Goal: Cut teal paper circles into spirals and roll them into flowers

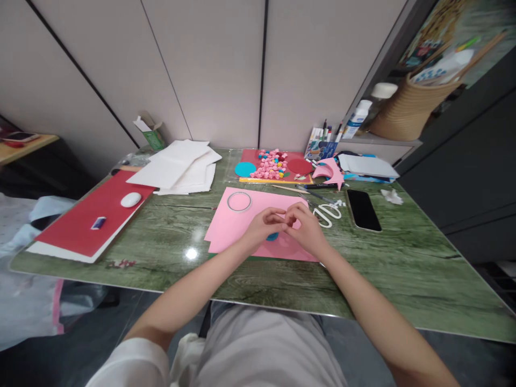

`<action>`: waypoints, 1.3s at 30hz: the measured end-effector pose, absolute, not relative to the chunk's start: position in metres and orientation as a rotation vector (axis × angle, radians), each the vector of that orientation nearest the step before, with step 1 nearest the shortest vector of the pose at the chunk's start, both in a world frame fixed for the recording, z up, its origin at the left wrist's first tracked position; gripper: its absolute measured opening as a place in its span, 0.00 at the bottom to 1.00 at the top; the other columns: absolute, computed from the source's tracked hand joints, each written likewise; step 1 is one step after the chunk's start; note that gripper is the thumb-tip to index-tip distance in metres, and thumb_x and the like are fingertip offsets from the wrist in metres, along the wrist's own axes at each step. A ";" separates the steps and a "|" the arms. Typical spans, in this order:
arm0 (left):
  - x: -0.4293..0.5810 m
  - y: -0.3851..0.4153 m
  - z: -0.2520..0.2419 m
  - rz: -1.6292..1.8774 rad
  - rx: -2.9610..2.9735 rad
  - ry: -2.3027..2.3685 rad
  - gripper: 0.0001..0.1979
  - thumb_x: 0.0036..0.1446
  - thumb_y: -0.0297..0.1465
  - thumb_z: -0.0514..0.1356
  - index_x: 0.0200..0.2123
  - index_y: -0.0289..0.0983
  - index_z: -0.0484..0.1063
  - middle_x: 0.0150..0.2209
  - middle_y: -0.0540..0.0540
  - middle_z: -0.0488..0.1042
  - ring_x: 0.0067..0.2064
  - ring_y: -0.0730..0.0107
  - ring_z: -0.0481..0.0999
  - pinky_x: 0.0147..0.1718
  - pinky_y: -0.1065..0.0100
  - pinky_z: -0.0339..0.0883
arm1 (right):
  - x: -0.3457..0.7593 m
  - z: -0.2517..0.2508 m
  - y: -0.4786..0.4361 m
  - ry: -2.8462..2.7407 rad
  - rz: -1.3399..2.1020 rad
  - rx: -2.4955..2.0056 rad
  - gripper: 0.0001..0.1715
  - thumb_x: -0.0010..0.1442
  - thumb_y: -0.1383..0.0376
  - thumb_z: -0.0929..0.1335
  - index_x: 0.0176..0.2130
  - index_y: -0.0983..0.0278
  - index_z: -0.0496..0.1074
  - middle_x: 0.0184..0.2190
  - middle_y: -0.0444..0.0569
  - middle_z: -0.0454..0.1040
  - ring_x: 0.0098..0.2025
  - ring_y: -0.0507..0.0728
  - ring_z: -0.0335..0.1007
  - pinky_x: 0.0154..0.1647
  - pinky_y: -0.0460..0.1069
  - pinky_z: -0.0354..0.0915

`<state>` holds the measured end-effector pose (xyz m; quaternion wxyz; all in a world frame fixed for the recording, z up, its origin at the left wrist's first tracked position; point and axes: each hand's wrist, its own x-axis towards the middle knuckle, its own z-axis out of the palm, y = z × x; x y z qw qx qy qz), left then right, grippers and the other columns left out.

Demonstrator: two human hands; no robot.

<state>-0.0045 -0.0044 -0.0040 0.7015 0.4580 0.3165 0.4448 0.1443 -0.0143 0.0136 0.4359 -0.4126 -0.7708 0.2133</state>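
In the head view, pompoms (272, 165), mostly pink, are sitting heaped on a red backing (246, 156) at the back of the green table (403, 279), between a blue disc (245, 169) and a red disc (300, 166). A pink scrap (331, 171) is lying just right of these. White sheets (173, 165) are fanning out at the back left, partly covering a red sheet (80, 226); on that one a white oval (131, 200) and a small tube (98, 223) are resting. A phone (363, 210) is lying to the right, with a crumpled tissue (392, 196) beyond it. White loops (322, 216) are lying near the right hand (305, 228), beside the pink paper (226, 231), while thin tools (322, 186) are crowding its back right corner. A ring (228, 202) is lying on the paper's back left part, clear of the fingers.

The forearms (201, 282) are slanting inward over the table's front edge. The left hand (262, 230) and the right are meeting above the paper, fingers bent, their tips drawing close together. Both are making a pinching shape; whether they are gripping anything, I cannot tell. A blue piece (272, 236) is showing just below them, over the paper and partly hidden; whether it is touching the paper, I cannot tell.
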 end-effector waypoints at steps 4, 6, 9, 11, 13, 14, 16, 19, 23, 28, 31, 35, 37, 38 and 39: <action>-0.006 -0.003 -0.005 1.004 0.991 0.727 0.20 0.39 0.28 0.66 0.39 0.35 0.68 0.28 0.49 0.73 0.30 0.75 0.71 0.32 0.71 0.60 | 0.145 0.015 -0.015 -1.925 0.518 -1.033 0.04 0.51 0.69 0.67 0.28 0.62 0.65 0.31 0.44 0.61 0.27 0.50 0.61 0.29 0.47 0.63; -0.007 -0.002 -0.003 1.010 0.951 0.738 0.20 0.39 0.28 0.66 0.40 0.35 0.68 0.28 0.49 0.73 0.29 0.76 0.71 0.31 0.72 0.59 | 0.146 0.015 -0.016 -1.925 0.508 -1.040 0.04 0.52 0.69 0.67 0.31 0.62 0.68 0.33 0.45 0.61 0.27 0.49 0.61 0.31 0.48 0.63; -0.009 -0.002 0.000 1.018 0.908 0.741 0.22 0.38 0.28 0.66 0.40 0.35 0.68 0.28 0.49 0.73 0.28 0.77 0.70 0.30 0.73 0.59 | 0.147 0.015 -0.015 -1.931 0.488 -1.038 0.07 0.54 0.69 0.66 0.35 0.60 0.70 0.34 0.45 0.62 0.27 0.49 0.62 0.33 0.49 0.64; -0.009 -0.002 0.002 1.023 0.900 0.745 0.22 0.38 0.28 0.66 0.40 0.35 0.68 0.28 0.50 0.73 0.28 0.78 0.70 0.30 0.74 0.59 | 0.147 0.013 -0.015 -1.955 0.488 -1.026 0.09 0.55 0.69 0.66 0.38 0.58 0.71 0.35 0.46 0.63 0.29 0.50 0.63 0.34 0.49 0.64; -0.009 -0.002 0.002 1.026 0.901 0.739 0.21 0.38 0.27 0.66 0.40 0.35 0.68 0.28 0.49 0.73 0.29 0.77 0.70 0.30 0.73 0.59 | 0.147 0.012 -0.013 -1.994 0.495 -0.999 0.12 0.56 0.69 0.64 0.40 0.57 0.71 0.36 0.48 0.64 0.34 0.53 0.64 0.35 0.50 0.65; -0.009 -0.002 0.001 1.027 0.904 0.731 0.21 0.38 0.27 0.66 0.40 0.35 0.68 0.28 0.49 0.73 0.30 0.77 0.71 0.31 0.73 0.60 | 0.147 0.011 -0.013 -2.015 0.496 -0.982 0.14 0.57 0.69 0.64 0.42 0.56 0.71 0.37 0.48 0.64 0.37 0.54 0.64 0.36 0.50 0.65; -0.009 -0.001 0.000 1.028 0.907 0.717 0.21 0.39 0.27 0.65 0.40 0.35 0.67 0.30 0.48 0.74 0.31 0.76 0.72 0.33 0.72 0.60 | 0.146 0.009 -0.012 -2.038 0.484 -0.957 0.16 0.57 0.70 0.63 0.43 0.55 0.70 0.38 0.49 0.64 0.42 0.56 0.63 0.40 0.52 0.65; -0.008 -0.002 -0.002 1.030 0.897 0.720 0.21 0.39 0.27 0.65 0.40 0.35 0.68 0.31 0.48 0.74 0.31 0.76 0.72 0.32 0.72 0.60 | 0.146 0.007 -0.011 -2.023 0.459 -0.970 0.16 0.57 0.71 0.63 0.43 0.55 0.71 0.39 0.49 0.65 0.43 0.56 0.63 0.41 0.53 0.65; -0.008 -0.003 0.000 1.009 0.879 0.697 0.21 0.37 0.26 0.66 0.39 0.35 0.69 0.30 0.48 0.75 0.31 0.76 0.72 0.31 0.73 0.60 | 0.147 0.009 -0.012 -1.954 0.474 -1.001 0.11 0.55 0.70 0.65 0.38 0.57 0.73 0.38 0.48 0.64 0.32 0.52 0.64 0.35 0.51 0.66; -0.007 -0.003 0.000 0.985 0.903 0.677 0.19 0.38 0.26 0.66 0.38 0.35 0.70 0.30 0.48 0.74 0.31 0.76 0.71 0.32 0.73 0.60 | 0.146 0.014 -0.016 -1.900 0.470 -1.015 0.06 0.52 0.70 0.67 0.31 0.60 0.71 0.36 0.46 0.63 0.30 0.51 0.63 0.33 0.50 0.66; -0.006 -0.003 -0.002 0.967 0.926 0.659 0.19 0.38 0.25 0.66 0.38 0.35 0.70 0.31 0.48 0.74 0.33 0.75 0.71 0.34 0.71 0.60 | 0.145 0.016 -0.016 -1.900 0.465 -1.027 0.05 0.50 0.71 0.67 0.28 0.61 0.68 0.34 0.46 0.62 0.30 0.51 0.62 0.32 0.49 0.65; -0.006 -0.003 -0.005 0.963 0.930 0.657 0.19 0.37 0.25 0.66 0.37 0.35 0.70 0.31 0.48 0.73 0.34 0.74 0.71 0.34 0.72 0.61 | 0.145 0.017 -0.016 -1.900 0.456 -1.035 0.07 0.48 0.72 0.67 0.25 0.62 0.65 0.31 0.45 0.62 0.32 0.53 0.63 0.32 0.49 0.64; -0.006 -0.003 -0.006 0.967 0.945 0.662 0.20 0.37 0.26 0.66 0.38 0.35 0.70 0.31 0.48 0.73 0.34 0.74 0.71 0.34 0.71 0.62 | 0.145 0.016 -0.016 -1.900 0.461 -1.038 0.07 0.48 0.72 0.67 0.25 0.62 0.64 0.31 0.44 0.62 0.31 0.52 0.62 0.32 0.49 0.63; -0.006 -0.003 -0.007 0.970 0.956 0.666 0.20 0.37 0.26 0.66 0.38 0.35 0.69 0.31 0.48 0.73 0.34 0.74 0.71 0.34 0.71 0.62 | 0.145 0.016 -0.016 -1.901 0.464 -1.038 0.07 0.48 0.71 0.67 0.25 0.62 0.64 0.31 0.44 0.62 0.31 0.52 0.62 0.31 0.49 0.63; -0.006 -0.003 -0.007 0.973 0.965 0.668 0.20 0.37 0.26 0.67 0.38 0.35 0.69 0.31 0.48 0.73 0.34 0.74 0.71 0.34 0.71 0.62 | 0.145 0.016 -0.016 -1.904 0.467 -1.036 0.06 0.49 0.71 0.67 0.26 0.62 0.64 0.31 0.44 0.62 0.30 0.52 0.62 0.31 0.49 0.63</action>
